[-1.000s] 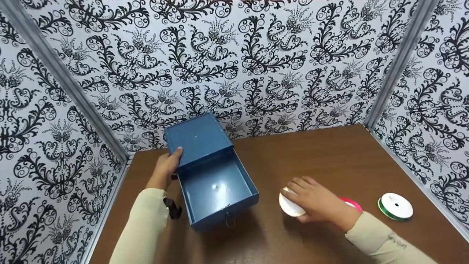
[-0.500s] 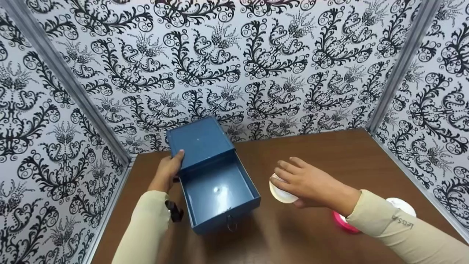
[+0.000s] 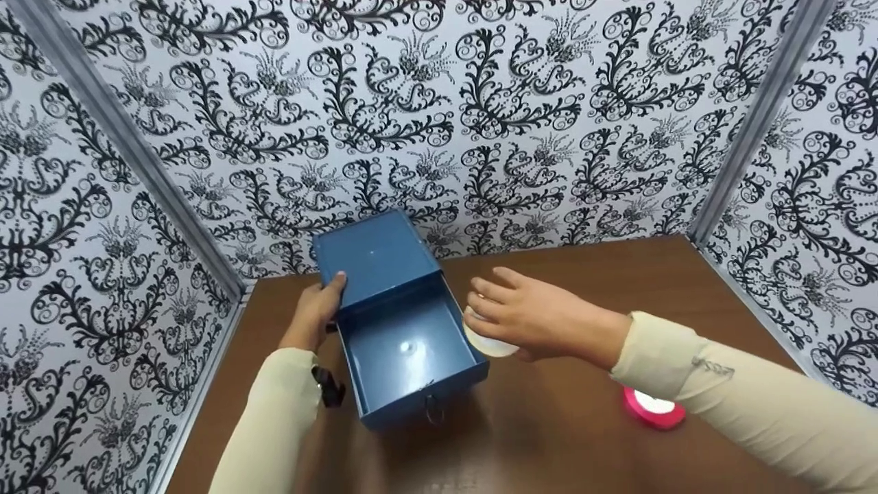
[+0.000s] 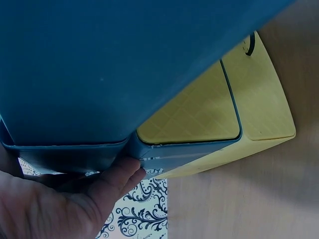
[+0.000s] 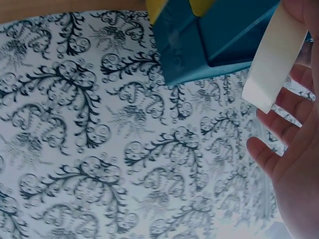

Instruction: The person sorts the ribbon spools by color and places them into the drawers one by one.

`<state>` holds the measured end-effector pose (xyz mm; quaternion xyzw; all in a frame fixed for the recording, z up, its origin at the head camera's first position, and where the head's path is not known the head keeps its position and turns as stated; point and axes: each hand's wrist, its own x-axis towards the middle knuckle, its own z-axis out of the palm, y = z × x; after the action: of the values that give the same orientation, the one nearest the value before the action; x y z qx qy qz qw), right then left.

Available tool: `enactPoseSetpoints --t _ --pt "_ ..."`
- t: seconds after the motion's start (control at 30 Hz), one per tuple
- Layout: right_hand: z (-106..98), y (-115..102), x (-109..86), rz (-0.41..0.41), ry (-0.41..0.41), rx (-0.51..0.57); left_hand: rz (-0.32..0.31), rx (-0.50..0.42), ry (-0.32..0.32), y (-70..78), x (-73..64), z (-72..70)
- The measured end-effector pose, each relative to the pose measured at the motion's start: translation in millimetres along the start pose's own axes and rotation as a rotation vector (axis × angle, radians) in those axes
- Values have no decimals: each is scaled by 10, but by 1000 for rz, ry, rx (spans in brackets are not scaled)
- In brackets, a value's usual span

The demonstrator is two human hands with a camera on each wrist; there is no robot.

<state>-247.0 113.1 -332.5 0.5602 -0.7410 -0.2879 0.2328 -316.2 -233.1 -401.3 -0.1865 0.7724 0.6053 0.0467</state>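
Observation:
A blue drawer cabinet point(image 3: 374, 257) stands tilted at the table's back left in the head view, its blue drawer point(image 3: 405, 350) pulled out with nothing inside. My left hand point(image 3: 315, 309) grips the cabinet's left side, thumb over the top edge; in the left wrist view its fingers point(image 4: 122, 174) lie against the blue side. My right hand point(image 3: 531, 315) holds a roll of cream ribbon point(image 3: 490, 339) beside the drawer's right wall. In the right wrist view the cream ribbon's band point(image 5: 274, 62) faces the camera, and the fingers partly hide the roll.
A pink ribbon spool point(image 3: 655, 408) lies on the brown table point(image 3: 549, 425) near the right sleeve. A yellow drawer point(image 4: 259, 94) shows under the blue one in the left wrist view. Patterned walls point(image 3: 507, 103) enclose the back and sides.
My right hand has carried the cream ribbon roll left and up, to the drawer's right wall. The left hand stays on the cabinet. The right sleeve now covers the green ribbon spool.

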Motion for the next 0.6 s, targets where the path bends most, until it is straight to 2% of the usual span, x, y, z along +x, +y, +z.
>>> enactPoseSetpoints --t 0.23,0.43,0.6 --pt "5 19 281 -36 7 -1 -17 0 -16 -33 6 8" --pt "174 47 524 -42 26 15 -3 -7 -15 -18 27 12" --pt "310 -20 745 -58 21 32 -15 -10 -18 -27 21 0"
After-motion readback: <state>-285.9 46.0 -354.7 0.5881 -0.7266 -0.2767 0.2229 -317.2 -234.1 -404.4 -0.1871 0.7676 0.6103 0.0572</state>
